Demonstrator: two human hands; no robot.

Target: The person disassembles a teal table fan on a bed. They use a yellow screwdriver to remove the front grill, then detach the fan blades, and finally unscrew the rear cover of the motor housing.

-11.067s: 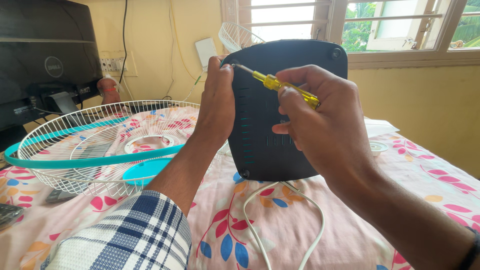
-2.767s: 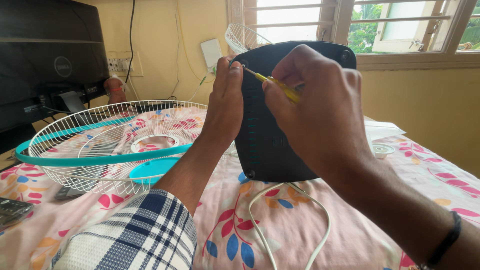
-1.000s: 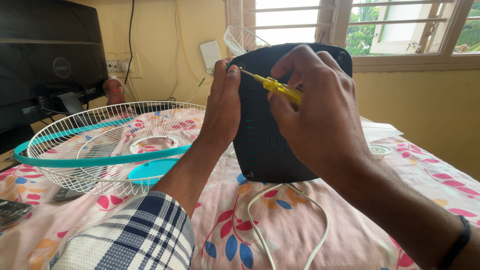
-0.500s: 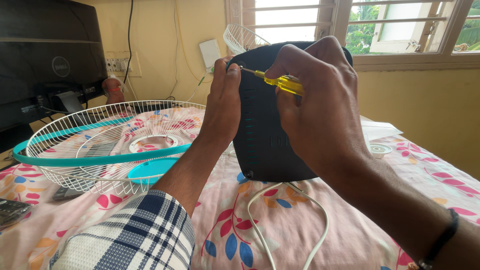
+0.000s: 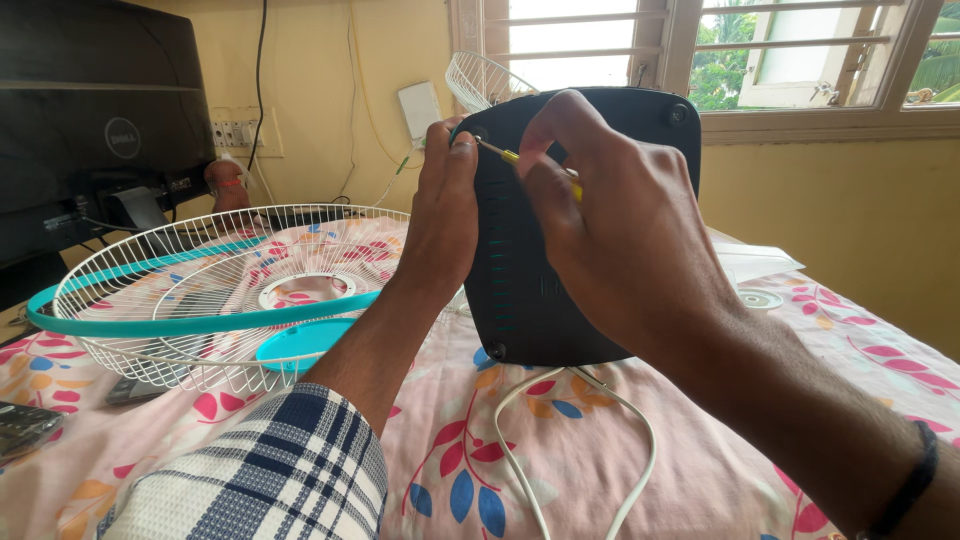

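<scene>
Far left of frame: dark monitor (image 5: 95, 110) against the wall, wall sockets (image 5: 238, 130) beside it. Lower left: white wire fan guard (image 5: 215, 290) with its teal rim lies on the floral cloth (image 5: 700, 450), a teal cap (image 5: 300, 343) just beside and partly under it.

Centre: left hand (image 5: 445, 215) wrapped around the left edge of the dark fan base (image 5: 560, 300), thumb up by the top-left screw hole – a firm, closed hold that keeps the base standing on edge. The base stands in mid-frame, its underside facing the camera, its lower edge on the cloth. White cord (image 5: 575, 440) loops out from beneath it toward the bottom of the frame.

Right of centre: right hand (image 5: 610, 230) closed around the yellow-handled screwdriver (image 5: 505, 157). Tip seated at the top-left screw hole, as in every earlier picture.

Change noted – half a second ago most of the yellow handle showed above the knuckles; now only a short piece of shaft and a sliver of yellow are visible, the fingers rolled over the handle. The same cover-and-uncover appears across the earlier frames. Judgement: the hand is re-gripping between turns, so the screw is being worked, not finished; the other corner screws appear in place.

Upper right: barred window (image 5: 720, 50); a white paper (image 5: 755, 262) and a small round disc (image 5: 760, 298) lie on the cloth behind the hand.
</scene>
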